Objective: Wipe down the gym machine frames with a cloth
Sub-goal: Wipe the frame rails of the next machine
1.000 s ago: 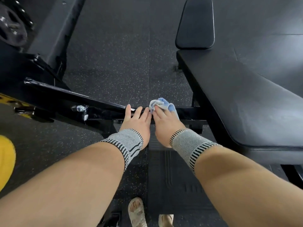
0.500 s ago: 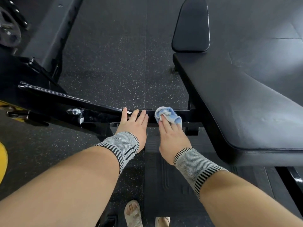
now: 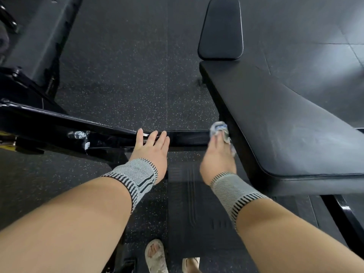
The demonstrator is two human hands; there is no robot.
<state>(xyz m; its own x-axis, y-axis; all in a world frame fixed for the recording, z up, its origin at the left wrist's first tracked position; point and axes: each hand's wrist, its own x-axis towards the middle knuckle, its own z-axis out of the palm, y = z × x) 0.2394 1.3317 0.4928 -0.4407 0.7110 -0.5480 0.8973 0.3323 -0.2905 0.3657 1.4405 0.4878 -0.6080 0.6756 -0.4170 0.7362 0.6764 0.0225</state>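
Cloth [image 3: 220, 130]: small, blue-white, bunched up; right hand [image 3: 217, 156] is pressing it onto the black frame bar [image 3: 189, 137], fingers lying fairly straight over the wad w/ the tips tucked into it. Prob. soft, light, limp, so it's needing palm pressure to stay balled and not slip out.
Hold pt: best taken as a wad under the fingers, as now; a loose tail is hanging at the little-finger side of the hand.
Left hand [image 3: 152, 147]: lying flat & open on the same bar, fingers straight, gripping nothing, just bracing.
Bar: glossy painted steel, rigid, likely slick, so the cloth should be gliding easily.
Blocking: padded bench [image 3: 285, 123] is sitting right against the cloth, past the fingertips; the bar is running under it, so reach there is looking tight.
Around: bolt [image 3: 77, 133] beyond the left hand's outer side, a snag risk; sandalled feet [image 3: 156, 256] below the wrists, on speckled rubber floor [image 3: 126, 75].
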